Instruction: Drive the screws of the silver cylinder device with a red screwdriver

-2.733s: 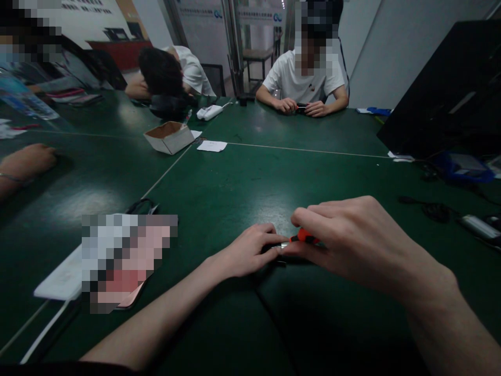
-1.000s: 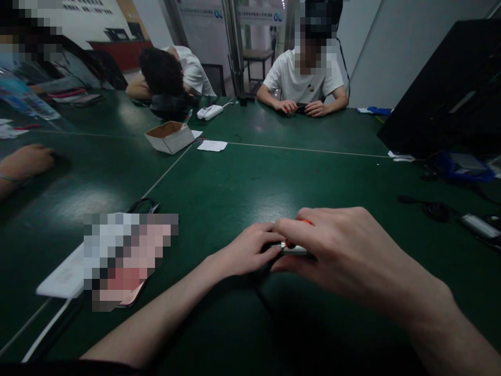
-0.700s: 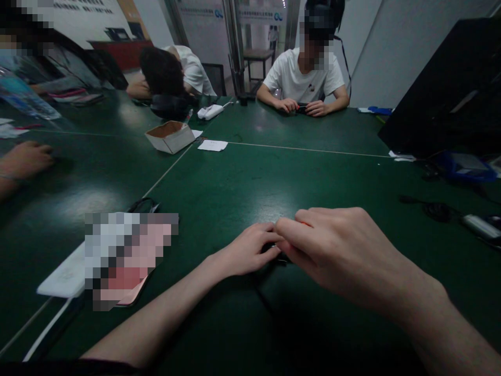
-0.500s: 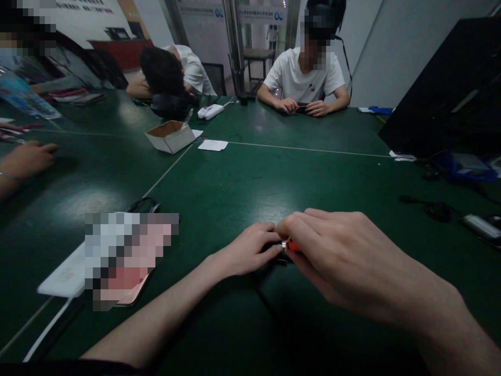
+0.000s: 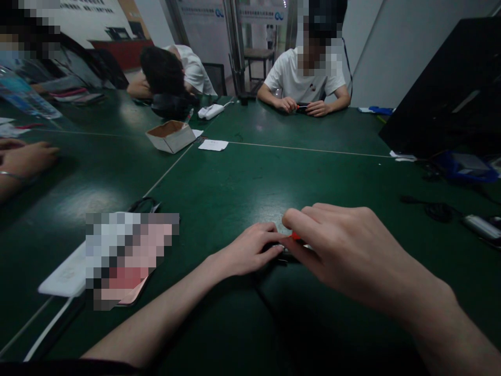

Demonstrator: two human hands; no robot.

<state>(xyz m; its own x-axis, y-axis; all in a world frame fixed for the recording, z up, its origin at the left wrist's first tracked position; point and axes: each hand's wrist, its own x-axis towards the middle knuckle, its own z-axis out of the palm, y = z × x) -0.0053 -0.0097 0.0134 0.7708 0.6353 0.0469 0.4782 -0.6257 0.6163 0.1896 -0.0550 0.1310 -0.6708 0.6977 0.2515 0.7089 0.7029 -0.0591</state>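
My left hand rests on the green table, thumb and fingers closed on a small dark object with shiny metal parts; most of that object is hidden. Just to its right, my right hand is closed, thumb against forefinger, around a small tool with a red-orange handle. The palm covers the rest of the tool, so its exact kind does not show. Both hands meet at the fingertips over the dark object.
A white power bank-like slab with a cable and a pink phone-like item lie left. Beyond are an open carton, a paper slip and two people. Another person's hands are far left; cables lie right.
My right hand has shifted slightly up and turned, with the red-handled tool lifting a little. The tool's metal part no longer shows. My left hand has stayed in place.
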